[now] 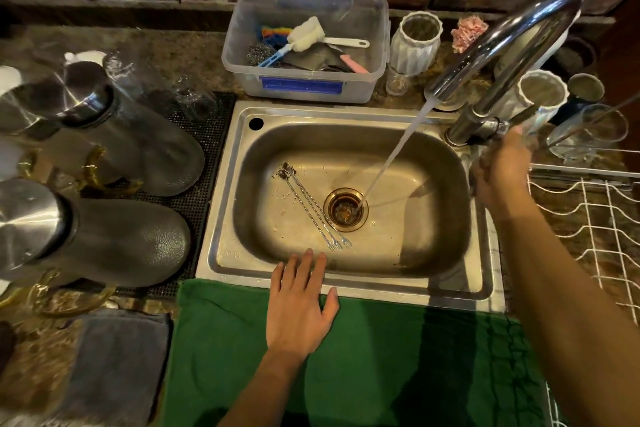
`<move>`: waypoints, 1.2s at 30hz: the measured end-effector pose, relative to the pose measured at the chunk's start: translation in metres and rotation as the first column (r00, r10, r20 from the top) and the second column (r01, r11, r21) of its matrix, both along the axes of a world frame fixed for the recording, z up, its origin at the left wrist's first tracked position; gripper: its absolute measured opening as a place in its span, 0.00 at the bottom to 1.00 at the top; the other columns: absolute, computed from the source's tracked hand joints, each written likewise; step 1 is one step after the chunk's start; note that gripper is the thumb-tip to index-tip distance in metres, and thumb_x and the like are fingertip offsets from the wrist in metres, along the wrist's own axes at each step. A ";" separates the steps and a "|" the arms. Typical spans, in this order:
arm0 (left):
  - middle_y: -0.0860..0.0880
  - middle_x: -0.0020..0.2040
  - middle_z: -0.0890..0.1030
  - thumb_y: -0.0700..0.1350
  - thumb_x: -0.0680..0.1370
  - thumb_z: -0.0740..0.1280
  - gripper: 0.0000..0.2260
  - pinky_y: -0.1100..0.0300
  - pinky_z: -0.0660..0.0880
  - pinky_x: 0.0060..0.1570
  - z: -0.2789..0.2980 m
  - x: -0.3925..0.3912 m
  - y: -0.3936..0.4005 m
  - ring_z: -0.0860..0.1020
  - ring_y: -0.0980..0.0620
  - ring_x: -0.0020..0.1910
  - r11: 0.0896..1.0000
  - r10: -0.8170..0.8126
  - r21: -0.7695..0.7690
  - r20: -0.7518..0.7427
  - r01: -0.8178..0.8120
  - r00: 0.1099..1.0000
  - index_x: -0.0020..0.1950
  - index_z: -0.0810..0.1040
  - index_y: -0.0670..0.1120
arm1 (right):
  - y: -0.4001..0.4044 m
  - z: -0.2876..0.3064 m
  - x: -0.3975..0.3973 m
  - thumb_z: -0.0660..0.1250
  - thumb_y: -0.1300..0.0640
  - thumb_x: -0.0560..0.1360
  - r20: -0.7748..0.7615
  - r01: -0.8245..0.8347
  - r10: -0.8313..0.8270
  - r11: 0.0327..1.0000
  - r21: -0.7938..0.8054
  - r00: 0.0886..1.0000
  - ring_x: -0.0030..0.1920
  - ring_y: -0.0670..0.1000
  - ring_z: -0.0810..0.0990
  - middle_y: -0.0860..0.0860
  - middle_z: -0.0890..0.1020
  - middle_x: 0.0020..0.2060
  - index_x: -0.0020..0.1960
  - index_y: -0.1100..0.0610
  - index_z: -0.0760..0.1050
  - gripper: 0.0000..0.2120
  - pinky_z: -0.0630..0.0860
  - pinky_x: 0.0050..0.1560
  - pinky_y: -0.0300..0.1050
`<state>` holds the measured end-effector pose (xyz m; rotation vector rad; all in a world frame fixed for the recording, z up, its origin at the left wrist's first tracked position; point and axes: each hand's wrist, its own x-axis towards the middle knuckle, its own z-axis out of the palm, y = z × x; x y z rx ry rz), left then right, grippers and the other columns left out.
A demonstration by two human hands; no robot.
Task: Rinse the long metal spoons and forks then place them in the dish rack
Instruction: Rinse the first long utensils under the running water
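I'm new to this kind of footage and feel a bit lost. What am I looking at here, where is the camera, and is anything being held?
There is no machine here, only a person's two bare hands. The single picture comes from a camera worn on the person's head, looking forward and down at a kitchen sink.

Water runs from the faucet toward the drain. On the sink floor lie the long metal spoons and forks, untouched and left of the stream.

The left hand rests flat, fingers straight, on the sink's front edge and a green towel; it holds nothing. The right hand is up by the faucet's base, blurred, so its grip is unclear.

The white wire dish rack sits at right. A clear tub of brushes stands behind the sink, and metal shakers lie at left.
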<state>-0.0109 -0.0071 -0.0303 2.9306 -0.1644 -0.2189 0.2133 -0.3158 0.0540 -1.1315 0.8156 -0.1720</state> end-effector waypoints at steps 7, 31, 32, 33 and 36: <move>0.44 0.75 0.74 0.54 0.82 0.58 0.23 0.43 0.67 0.74 0.012 0.008 -0.004 0.73 0.44 0.73 0.996 0.061 -0.067 -0.015 -0.062 0.998 0.76 0.70 0.48 | 0.056 -0.006 -0.071 0.59 0.55 0.82 -0.129 -0.189 0.184 0.982 -0.026 0.974 0.45 0.48 0.80 0.49 0.80 0.46 0.50 0.50 0.75 0.06 0.77 0.48 0.44; 0.39 0.53 0.85 0.43 0.79 0.69 0.10 0.51 0.79 0.51 -0.076 0.207 0.008 0.83 0.40 0.53 0.409 0.690 -0.181 -0.580 -0.894 0.433 0.55 0.82 0.38 | 0.103 -0.042 -0.126 0.59 0.58 0.83 -0.485 -0.577 0.486 0.815 -0.048 0.727 0.43 0.53 0.86 0.52 0.88 0.42 0.49 0.57 0.83 0.14 0.79 0.45 0.51; 0.39 0.53 0.85 0.42 0.79 0.69 0.10 0.51 0.80 0.50 -0.077 0.208 0.007 0.83 0.40 0.52 0.415 0.691 -0.177 -0.577 -0.893 0.435 0.55 0.82 0.37 | 0.104 -0.042 -0.126 0.59 0.57 0.83 -0.483 -0.584 0.497 0.811 -0.037 0.721 0.43 0.54 0.86 0.52 0.88 0.42 0.49 0.57 0.83 0.14 0.78 0.45 0.50; 0.39 0.53 0.85 0.41 0.79 0.68 0.09 0.51 0.80 0.50 -0.077 0.208 0.006 0.83 0.40 0.52 0.414 0.689 -0.173 -0.582 -0.893 0.432 0.55 0.82 0.37 | 0.106 -0.042 -0.126 0.58 0.57 0.83 -0.478 -0.585 0.504 0.810 -0.027 0.719 0.44 0.55 0.86 0.52 0.88 0.42 0.50 0.57 0.83 0.14 0.78 0.45 0.50; 0.39 0.52 0.84 0.42 0.78 0.69 0.10 0.50 0.80 0.49 -0.074 0.206 0.008 0.83 0.40 0.51 0.368 0.698 -0.180 -0.594 -0.912 0.399 0.54 0.82 0.37 | 0.111 -0.040 -0.126 0.59 0.58 0.83 -0.455 -0.579 0.515 0.815 -0.002 0.726 0.44 0.57 0.85 0.54 0.87 0.43 0.50 0.58 0.82 0.14 0.77 0.44 0.49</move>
